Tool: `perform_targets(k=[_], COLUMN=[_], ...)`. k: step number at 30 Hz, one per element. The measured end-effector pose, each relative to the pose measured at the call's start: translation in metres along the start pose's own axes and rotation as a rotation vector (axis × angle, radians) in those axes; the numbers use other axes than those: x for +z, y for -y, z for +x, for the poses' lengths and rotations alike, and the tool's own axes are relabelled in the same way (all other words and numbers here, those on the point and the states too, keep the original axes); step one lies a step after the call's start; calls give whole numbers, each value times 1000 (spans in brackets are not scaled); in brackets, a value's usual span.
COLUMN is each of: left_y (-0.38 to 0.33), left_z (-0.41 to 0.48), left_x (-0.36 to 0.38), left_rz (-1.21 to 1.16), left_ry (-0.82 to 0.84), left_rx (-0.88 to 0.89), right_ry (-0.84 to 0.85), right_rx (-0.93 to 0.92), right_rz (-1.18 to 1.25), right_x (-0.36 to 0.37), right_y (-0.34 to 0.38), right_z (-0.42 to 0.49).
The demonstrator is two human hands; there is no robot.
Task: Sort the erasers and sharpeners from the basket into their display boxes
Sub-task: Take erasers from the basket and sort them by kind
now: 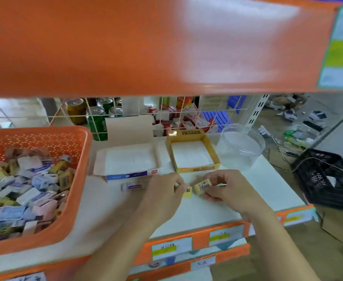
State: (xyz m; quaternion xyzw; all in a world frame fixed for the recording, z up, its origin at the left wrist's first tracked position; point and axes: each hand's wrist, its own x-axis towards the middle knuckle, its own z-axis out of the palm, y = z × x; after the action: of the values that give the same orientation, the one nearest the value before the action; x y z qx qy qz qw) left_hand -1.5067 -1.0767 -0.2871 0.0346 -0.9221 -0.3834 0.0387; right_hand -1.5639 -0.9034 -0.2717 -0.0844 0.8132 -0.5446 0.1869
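Head view: nearest, at six o'clock, two bare forearms reach up over the white shelf (207,211), whose orange front edge carries price labels. The left hand (164,191) pinches a small yellow eraser (187,192) marked 2B between its fingertips, and the right hand (225,186) closes thumb and fingers on a second yellow eraser (202,185) with a barcode sticker — the two erasers sit just beside each other, close above the shelf; I cannot tell whether they touch it. At nine o'clock from the left hand a white and blue eraser (130,186) lies flat on the shelf, just in front of the white display box (126,173) with a blue front, its lid flap standing up behind it. This box looks empty. At eight o'clock stands the orange basket (79,179), heaped with mixed small packets in white, blue, yellow and pink. Directly beyond the hands, at twelve o'clock, is the yellow display box (215,155), open with a bare white floor. At two o'clock a clear plastic tub (240,148) stands near it. Farther back, drink cans (76,110) show through a wire grid — above all, a blurred orange shelf fills the top.
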Motion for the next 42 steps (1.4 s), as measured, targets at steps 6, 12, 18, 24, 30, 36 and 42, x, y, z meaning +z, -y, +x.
perform_targets(k=[6, 12, 18, 24, 30, 36, 42], left_y=[-6, -1, -6, -7, -9, -14, -11], left_z=[8, 9, 12, 18, 19, 23, 24], left_x=[24, 18, 17, 16, 5, -1, 3], left_rz=[49, 108, 150, 174, 168, 328, 346], left_ry=[-26, 122, 100, 117, 367, 263, 178], left_rx=[-12, -17, -23, -62, -80, -105, -97], right_ry=[23, 109, 134, 87, 14, 158, 101], right_rx=[-26, -119, -219, -188, -235, -211, -274], right_rz=[-328, -521, -618, -630, -572, -593, -624], right_x=[-14, -19, -21, -21, -23, -24, -22], right_y=[-17, -18, -13, -17, -21, -20, -19], right_z=[9, 19, 21, 32, 33, 33, 33])
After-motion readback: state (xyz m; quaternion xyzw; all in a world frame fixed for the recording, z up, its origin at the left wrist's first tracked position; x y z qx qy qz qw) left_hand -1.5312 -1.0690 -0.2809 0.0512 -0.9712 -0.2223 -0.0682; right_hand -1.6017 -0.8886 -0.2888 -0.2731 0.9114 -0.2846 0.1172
